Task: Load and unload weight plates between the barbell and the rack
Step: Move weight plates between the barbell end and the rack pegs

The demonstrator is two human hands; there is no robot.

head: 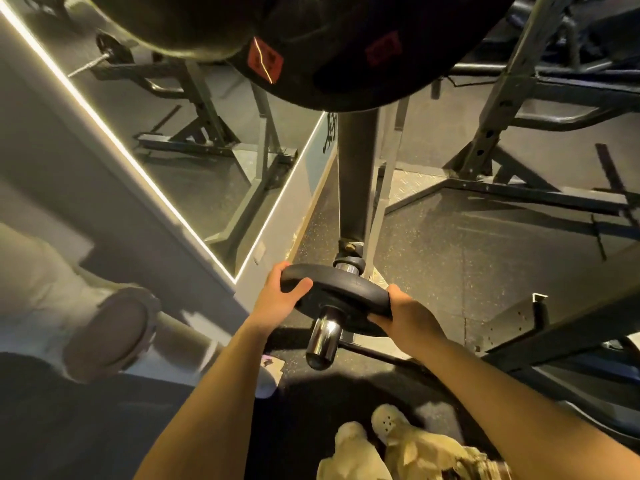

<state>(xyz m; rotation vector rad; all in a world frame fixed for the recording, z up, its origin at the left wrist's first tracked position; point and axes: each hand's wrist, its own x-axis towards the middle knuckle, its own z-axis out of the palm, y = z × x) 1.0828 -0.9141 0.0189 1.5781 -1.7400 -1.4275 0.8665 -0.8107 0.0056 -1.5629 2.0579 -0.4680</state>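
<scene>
1. We see a small round black rubber weight plate (341, 299) at the centre of the view, threaded on a shiny chrome cylindrical peg (323, 344) whose free end points toward 6 o'clock.
2. Our left hand (280, 299) grips the plate's rim at its 9 o'clock side, thumb curled over the near face.
3. Our right hand (407, 315) grips the rim at 4 o'clock, fingers wrapped round the edge.
4. At 12 o'clock of the plate, a dark upright steel post (356, 174) rises from the peg toward two large black plates with red labels (311, 46) hanging at the top.
5. A tall wall mirror with a lit edge (194, 143) stands at 10 o'clock.
6. Pale perforated clog shoes (388, 424) rest on the speckled dark rubber floor (433, 244) at 6 o'clock.
</scene>
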